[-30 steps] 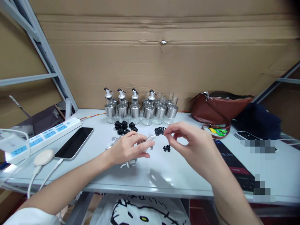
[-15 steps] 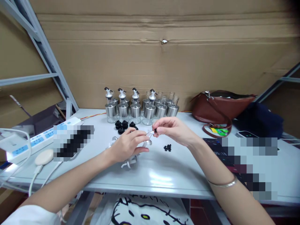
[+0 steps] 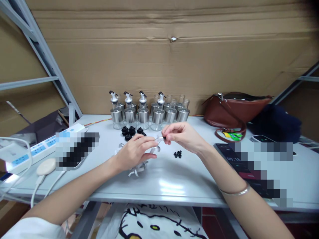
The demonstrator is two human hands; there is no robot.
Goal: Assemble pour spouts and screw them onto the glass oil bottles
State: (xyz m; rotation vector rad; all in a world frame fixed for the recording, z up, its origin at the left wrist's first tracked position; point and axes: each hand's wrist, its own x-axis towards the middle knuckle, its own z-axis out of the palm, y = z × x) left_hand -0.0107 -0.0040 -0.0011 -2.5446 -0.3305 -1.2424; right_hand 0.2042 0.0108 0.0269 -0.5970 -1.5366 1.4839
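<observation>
White spout (image 3: 160,139) is over the surface (image 3: 194,177), well back from its near edge. Left hand (image 3: 134,151) palm-down, grip pinching spout; right hand (image 3: 183,136), fingers leftward, pinching black piece (image 3: 164,138) at spout's tip.

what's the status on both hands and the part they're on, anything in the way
Left hand holding pale spout piece. Right hand pinching small black piece at its tip. Loose black parts nearby, nothing seen blocking.
</observation>
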